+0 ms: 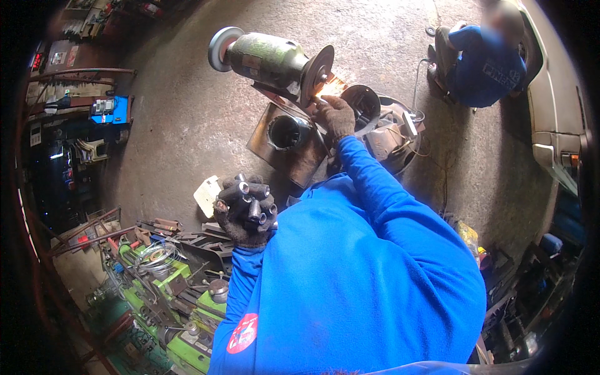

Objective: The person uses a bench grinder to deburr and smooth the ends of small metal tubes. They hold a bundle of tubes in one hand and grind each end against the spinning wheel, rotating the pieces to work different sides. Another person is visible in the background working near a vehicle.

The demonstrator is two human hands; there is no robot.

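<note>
My right hand, in a dark work glove, is closed on a small metal piece and presses it to the right wheel of a green bench grinder. Orange sparks fly off at the contact. The fingers hide most of the piece. Lower left, my gloved left hand is closed round a bunch of several short dark metal tubes, some with open ends facing up. It stays apart from the grinder.
Below the grinder stands a brown metal stand with a round opening. Dark round housings lie to its right. Green machinery with loose metal stock fills the lower left. A person in blue crouches beside a pale vehicle.
</note>
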